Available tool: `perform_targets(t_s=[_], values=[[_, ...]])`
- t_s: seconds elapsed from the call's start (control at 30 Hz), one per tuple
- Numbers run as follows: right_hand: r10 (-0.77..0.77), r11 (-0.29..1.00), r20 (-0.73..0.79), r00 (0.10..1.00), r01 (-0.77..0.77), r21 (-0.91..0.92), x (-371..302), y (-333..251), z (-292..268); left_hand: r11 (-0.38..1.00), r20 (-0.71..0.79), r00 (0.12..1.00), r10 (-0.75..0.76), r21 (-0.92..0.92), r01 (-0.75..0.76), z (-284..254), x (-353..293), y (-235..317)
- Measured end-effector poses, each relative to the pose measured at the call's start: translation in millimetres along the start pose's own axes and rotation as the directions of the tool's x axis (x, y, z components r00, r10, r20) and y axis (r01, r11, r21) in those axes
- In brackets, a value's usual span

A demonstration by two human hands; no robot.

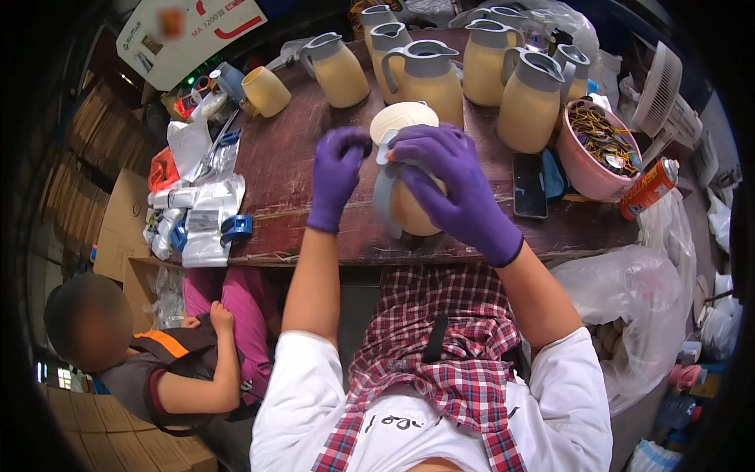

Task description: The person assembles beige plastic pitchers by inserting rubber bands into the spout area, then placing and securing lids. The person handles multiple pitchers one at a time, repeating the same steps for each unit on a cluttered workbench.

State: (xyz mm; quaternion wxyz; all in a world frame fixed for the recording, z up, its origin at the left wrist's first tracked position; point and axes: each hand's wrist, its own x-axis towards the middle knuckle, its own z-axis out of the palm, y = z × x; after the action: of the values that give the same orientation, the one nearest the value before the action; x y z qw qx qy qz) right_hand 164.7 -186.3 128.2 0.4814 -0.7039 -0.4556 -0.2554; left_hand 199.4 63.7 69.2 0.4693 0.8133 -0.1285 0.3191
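A cream jug [411, 214] with a grey handle [384, 203] stands at the table's front edge before me. My right hand [456, 177], in a purple knitted glove, is closed over the jug's grey top, its fingers reaching to a small grey tab at the rim. The hand hides most of the top. My left hand [338, 173], gloved alike, is raised to the left of the jug, apart from it. Its fingers are curled together, and whatever is between them is too small or hidden to name. Just beyond the jug is a round cream lid-like piece [403, 116].
Several cream-and-grey jugs [531, 102] stand at the back. Right lie a phone [530, 185], a pink tub of yellow-wired parts [586, 177], a spray can [649, 189] and a fan [659, 90]. A yellow mug [266, 91] and plastic-wrapped items [208, 220] are left. A person [189, 346] sits at lower left.
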Motion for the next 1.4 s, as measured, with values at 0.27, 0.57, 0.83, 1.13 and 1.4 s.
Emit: perform_targets(t_s=[0.27, 0.57, 0.83, 1.13, 1.4], values=[[0.493, 0.870, -0.193, 0.848, -0.483, 0.100, -87.9, 68.6, 72.5, 0.989, -0.490, 0.867, -0.087, 0.064, 0.136, -41.5, -73.4, 71.5], [0.567, 0.757, 0.054, 0.822, -0.545, 0.360, -122.3, 55.0, 90.4, 0.905, 0.014, 0.931, 0.365, 0.228, -0.359, 81.6, 60.1, 46.5], [0.689, 0.325, 0.570, 0.448, -0.893, 0.310, -265.6, -59.5, -58.8, 0.994, 0.305, 0.951, -0.042, 0.106, 0.010, 64.5, 191.4, -174.4], [0.890, 0.193, -0.450, -0.076, -0.831, 0.522, -409.5, -124.4, -147.3, 0.914, 0.368, 0.872, -0.322, -0.118, 0.388, 29.1, -47.4, 23.3], [0.944, -0.090, -0.314, 0.103, -0.834, -0.545, -564.6, 6.9, -190.6, 0.965, 0.109, 0.964, -0.244, 0.124, 0.231, -9.5, -157.7, -44.9]])
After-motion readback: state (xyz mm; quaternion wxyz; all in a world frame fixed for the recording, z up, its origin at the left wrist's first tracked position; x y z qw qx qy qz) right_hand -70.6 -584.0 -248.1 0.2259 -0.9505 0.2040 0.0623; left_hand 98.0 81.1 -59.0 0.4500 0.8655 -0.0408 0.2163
